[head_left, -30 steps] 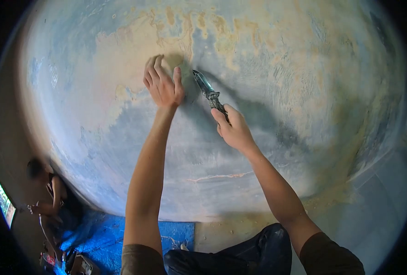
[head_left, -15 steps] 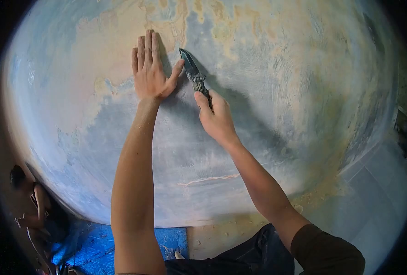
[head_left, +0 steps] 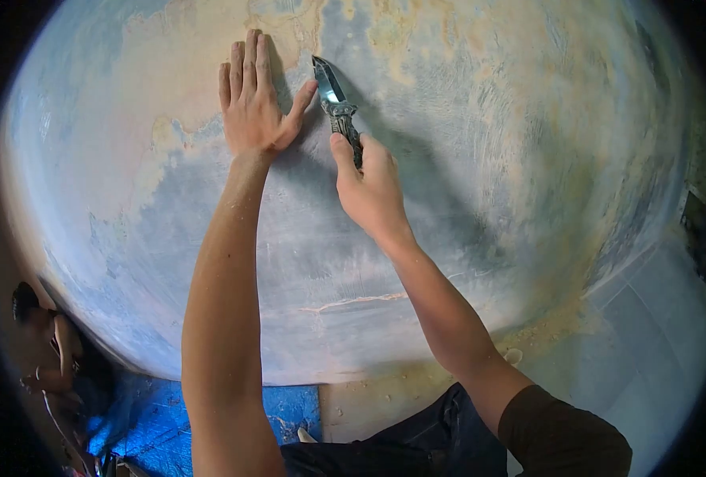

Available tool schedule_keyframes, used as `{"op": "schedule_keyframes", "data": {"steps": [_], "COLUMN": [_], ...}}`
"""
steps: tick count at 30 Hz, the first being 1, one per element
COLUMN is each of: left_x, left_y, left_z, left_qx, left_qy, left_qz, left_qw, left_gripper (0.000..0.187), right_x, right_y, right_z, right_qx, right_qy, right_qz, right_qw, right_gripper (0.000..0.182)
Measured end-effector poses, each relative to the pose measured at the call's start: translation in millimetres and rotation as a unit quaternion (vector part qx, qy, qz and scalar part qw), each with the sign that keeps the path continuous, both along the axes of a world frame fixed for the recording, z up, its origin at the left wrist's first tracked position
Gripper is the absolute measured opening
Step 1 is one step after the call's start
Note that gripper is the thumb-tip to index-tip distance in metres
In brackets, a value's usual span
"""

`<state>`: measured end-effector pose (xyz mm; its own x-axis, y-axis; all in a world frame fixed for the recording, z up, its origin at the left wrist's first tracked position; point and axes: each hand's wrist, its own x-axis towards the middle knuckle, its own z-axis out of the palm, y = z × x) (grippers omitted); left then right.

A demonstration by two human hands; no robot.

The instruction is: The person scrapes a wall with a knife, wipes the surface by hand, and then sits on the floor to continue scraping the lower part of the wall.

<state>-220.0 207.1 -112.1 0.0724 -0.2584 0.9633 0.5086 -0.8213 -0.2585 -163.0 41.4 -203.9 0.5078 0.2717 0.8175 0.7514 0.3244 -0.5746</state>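
In front of me rises a large, painted-looking curved surface (head_left: 353, 262), mottled grey-blue, pinkish and yellow. My left hand (head_left: 256, 115) lies flat against it, fingers stretched upward and thumb out to the right. My right hand (head_left: 373, 183) grips the patterned dark handle of a knife (head_left: 334, 91). Its dark, shiny blade points up and slightly left, with the tip right at the surface beside a peeled-looking yellowish edge. The left thumb tip is close by the blade's left side. Part of the handle is hidden in my right palm.
A thin pale crack (head_left: 353, 304) runs across the lower surface. Down below lies a blue sheet (head_left: 158, 417) on the floor, with yellowish crumbs (head_left: 555, 326) near the base at right. Another person (head_left: 59, 358) crouches at the lower left.
Both hands and the knife stand slightly higher in the view. The blade now catches more light. My left hand stays flat and my right keeps its grip on the knife.
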Motion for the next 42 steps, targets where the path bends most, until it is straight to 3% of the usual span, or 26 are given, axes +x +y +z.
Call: {"op": "schedule_keyframes", "data": {"steps": [12, 15, 24, 27, 31, 34, 38, 42], "left_x": [1, 2, 1, 2, 0, -2, -2, 0], "left_y": [5, 7, 6, 6, 5, 1, -1, 2], "left_z": [-3, 0, -2, -1, -2, -2, -3, -1], "left_qx": [0.006, 0.01, 0.012, 0.013, 0.011, 0.003, 0.001, -0.018], "left_qy": [-0.014, -0.015, -0.021, -0.018, -0.015, -0.008, -0.007, -0.015], "left_qz": [-0.002, -0.005, -0.011, -0.014, -0.022, -0.019, -0.008, 0.006], "left_qw": [1.0, 1.0, 1.0, 1.0, 1.0, 1.0, 1.0, 1.0], "left_gripper": [0.073, 0.074, 0.07, 0.07, 0.074, 0.082, 0.095, 0.106], "right_x": [-5, 6, 3, 22, 40, 52, 77, 76], "right_y": [-9, -1, -11, 0, -22, -35, -42, -53], "right_z": [2, 11, 13, 19, 25, 34, 52, 70], "right_qx": [-0.015, 0.01, -0.016, -0.009, -0.094, -0.161, -0.192, -0.243], "right_qy": [0.06, 0.004, 0.043, 0.006, 0.075, 0.028, -0.147, -0.188], "right_qz": [0.056, 0.03, 0.054, 0.042, 0.118, 0.043, -0.102, -0.191], "right_qw": [0.996, 0.999, 0.998, 0.999, 0.986, 0.986, 0.965, 0.932], "right_gripper": [0.044, 0.044, 0.044, 0.042, 0.045, 0.046, 0.061, 0.066]}}
